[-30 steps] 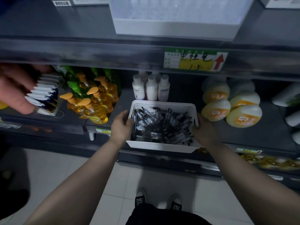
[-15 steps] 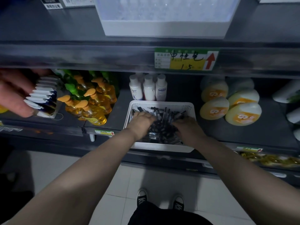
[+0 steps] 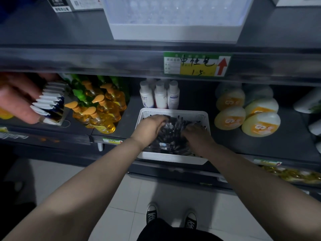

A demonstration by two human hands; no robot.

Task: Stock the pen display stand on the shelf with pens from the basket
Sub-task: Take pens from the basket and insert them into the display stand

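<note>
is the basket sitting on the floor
No, the basket rests on the shelf, just in front of three white bottles.

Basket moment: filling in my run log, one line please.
left hand in basket | right hand in basket | pens grasp unclear

The basket [image 3: 173,158] sits mid-frame on the lower shelf [image 3: 286,141], pens [image 3: 171,134] in it, my left hand [image 3: 149,129] and right hand [image 3: 198,137] among them (side by side). Small bottles [image 3: 159,96] stand behind it, pump bottles [image 3: 102,112] left, tubs [image 3: 246,115] right; the display stand [image 3: 173,30] sits on the shelf above [image 3: 269,28], top centre.
</note>
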